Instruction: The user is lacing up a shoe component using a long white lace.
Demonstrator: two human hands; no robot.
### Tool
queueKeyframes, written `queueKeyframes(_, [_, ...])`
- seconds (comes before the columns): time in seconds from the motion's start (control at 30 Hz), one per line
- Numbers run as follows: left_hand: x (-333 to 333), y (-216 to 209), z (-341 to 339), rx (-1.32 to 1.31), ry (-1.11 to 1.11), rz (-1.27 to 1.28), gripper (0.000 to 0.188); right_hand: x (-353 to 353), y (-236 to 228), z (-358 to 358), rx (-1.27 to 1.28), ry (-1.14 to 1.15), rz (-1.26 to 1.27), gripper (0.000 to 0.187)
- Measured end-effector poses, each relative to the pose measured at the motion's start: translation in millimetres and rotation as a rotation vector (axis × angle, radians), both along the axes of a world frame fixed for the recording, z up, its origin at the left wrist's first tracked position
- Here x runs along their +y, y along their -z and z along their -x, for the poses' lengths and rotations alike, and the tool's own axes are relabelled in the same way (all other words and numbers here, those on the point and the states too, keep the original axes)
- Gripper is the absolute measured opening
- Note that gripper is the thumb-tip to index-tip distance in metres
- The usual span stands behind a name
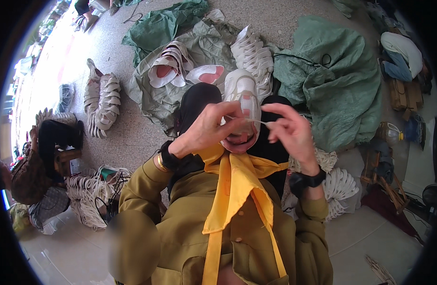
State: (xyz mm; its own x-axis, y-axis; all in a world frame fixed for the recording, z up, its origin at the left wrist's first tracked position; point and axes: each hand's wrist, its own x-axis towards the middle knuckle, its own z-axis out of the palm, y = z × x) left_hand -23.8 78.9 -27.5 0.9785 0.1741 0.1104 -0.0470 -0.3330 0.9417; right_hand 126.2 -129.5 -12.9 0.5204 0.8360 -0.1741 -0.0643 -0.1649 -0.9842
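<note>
Grey speckled floor (133,142) bears green sacks (342,85) near the white shoe (247,88)

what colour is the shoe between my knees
The shoe is mostly off-white, with pink patches down its front; it shows best in the head view.

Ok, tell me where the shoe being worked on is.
The white shoe is just above centre in the head view, between the person's black-clad knees and beyond the yellow cloth, the left hand at its left, the right hand at its right.
</note>
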Motion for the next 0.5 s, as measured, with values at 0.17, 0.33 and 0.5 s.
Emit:
queueKeyframes(0.17, [1.1, 1.1, -4.1, -0.007, -0.013, 0.009, 0.012, 29.7, 20.0, 11.4, -0.032, -0.1, -0.063, 0.017])
queueKeyframes(0.33, [6.7, 17.8, -7.0, -0.029, -0.06, -0.126, 0.011, 30.8, 27.6, 7.8, -0.275, -0.076, 0.051, 0.008])
queueKeyframes(0.5, [11.0, 46.8, -24.2, -0.112, -0.187, -0.327, 0.015, 28.7, 62.2, -9.5, -0.355, 0.118, 0.088, 0.012])
